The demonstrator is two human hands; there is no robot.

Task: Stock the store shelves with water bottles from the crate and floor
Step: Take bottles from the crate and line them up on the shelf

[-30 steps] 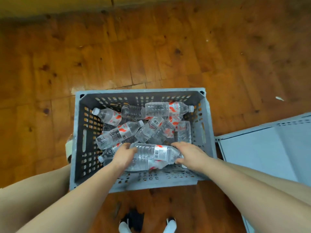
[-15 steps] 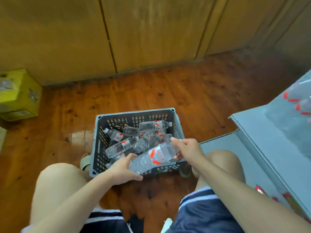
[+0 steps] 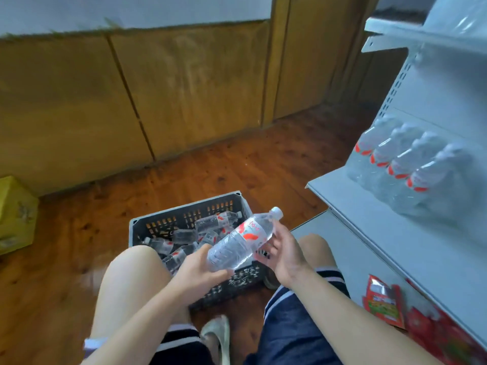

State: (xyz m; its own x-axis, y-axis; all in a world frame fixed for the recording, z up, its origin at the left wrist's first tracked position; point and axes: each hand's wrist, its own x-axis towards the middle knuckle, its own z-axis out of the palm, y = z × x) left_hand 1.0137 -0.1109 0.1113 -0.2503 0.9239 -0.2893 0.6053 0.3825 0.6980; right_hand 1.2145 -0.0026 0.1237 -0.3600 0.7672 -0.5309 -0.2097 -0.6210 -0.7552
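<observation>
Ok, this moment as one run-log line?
state: large bottle held in both hands | left hand: grips base | right hand: grips upper body | crate: holds small bottles | shelf: row of bottles

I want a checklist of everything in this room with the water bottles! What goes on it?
Surface: wooden floor, with the grey crate standing on it.
Job's things: big bottle held tilted above the crate, cap up and to the right; small bottles lie jumbled in the crate; a row of shelf bottles stands on the grey shelf.
Clutter: red packets on the lower shelf level; yellow box on the floor at far left.
Hands: left hand grips the big bottle's base end; right hand holds its upper part.
Cables: nothing seen.
Surroundings: wooden wall panels behind the crate.
</observation>
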